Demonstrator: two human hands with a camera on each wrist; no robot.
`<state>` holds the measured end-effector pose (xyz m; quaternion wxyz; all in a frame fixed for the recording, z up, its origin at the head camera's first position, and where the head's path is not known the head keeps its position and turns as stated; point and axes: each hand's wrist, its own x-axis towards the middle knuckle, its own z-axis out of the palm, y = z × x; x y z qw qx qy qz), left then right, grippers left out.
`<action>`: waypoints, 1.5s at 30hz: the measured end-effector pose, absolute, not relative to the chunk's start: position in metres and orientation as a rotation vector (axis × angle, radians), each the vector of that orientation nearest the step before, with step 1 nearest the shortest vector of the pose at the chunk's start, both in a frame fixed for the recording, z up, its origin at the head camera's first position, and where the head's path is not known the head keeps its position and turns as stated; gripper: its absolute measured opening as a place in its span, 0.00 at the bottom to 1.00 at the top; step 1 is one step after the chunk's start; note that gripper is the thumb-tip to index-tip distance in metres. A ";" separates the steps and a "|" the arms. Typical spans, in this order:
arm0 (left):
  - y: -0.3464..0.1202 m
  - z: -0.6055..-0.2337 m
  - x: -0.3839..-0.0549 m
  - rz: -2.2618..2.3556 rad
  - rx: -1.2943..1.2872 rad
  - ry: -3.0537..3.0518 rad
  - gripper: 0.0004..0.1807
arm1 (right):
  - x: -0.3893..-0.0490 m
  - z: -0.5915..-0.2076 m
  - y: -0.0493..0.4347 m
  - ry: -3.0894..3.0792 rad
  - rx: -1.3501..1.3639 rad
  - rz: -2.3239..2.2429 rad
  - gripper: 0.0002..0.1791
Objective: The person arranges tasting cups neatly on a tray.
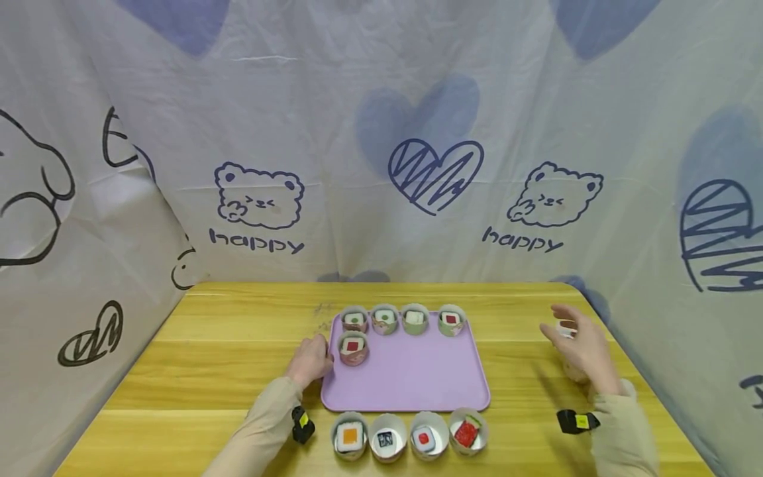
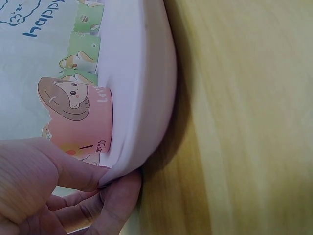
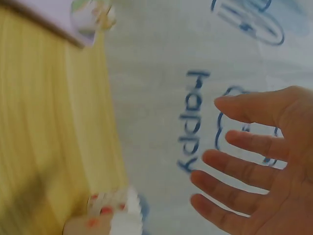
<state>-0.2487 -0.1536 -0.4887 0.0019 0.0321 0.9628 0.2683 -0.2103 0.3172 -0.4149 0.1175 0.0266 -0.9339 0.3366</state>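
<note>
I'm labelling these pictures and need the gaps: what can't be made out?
Contents of the right-hand-side cups: partly hidden by the right hand in the head view; blurred and cut off by the bottom edge in the right wrist view.
Dark pattern in the second near cup: too small in the head view.
Print on the cup at the tray's far right corner: blurred in the right wrist view, small in the head view.

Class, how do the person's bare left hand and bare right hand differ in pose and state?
The left hand pinches the rim of the lilac rectangular tray; the right hand holds nothing. The left hand is curled, while the right has its fingers spread. The left hand is at the tray's left side; the right is over the right part of the yellow wood-grain table. Both extend from beige sleeves.
</note>
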 end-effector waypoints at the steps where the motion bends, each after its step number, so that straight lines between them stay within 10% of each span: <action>1: -0.154 -0.489 -0.249 0.840 0.105 3.024 0.06 | -0.211 -0.417 0.322 -2.731 0.056 0.968 0.32; 45: -0.153 -0.491 -0.251 0.846 0.092 3.011 0.05 | -0.240 -0.449 0.378 -3.182 -0.307 0.632 0.66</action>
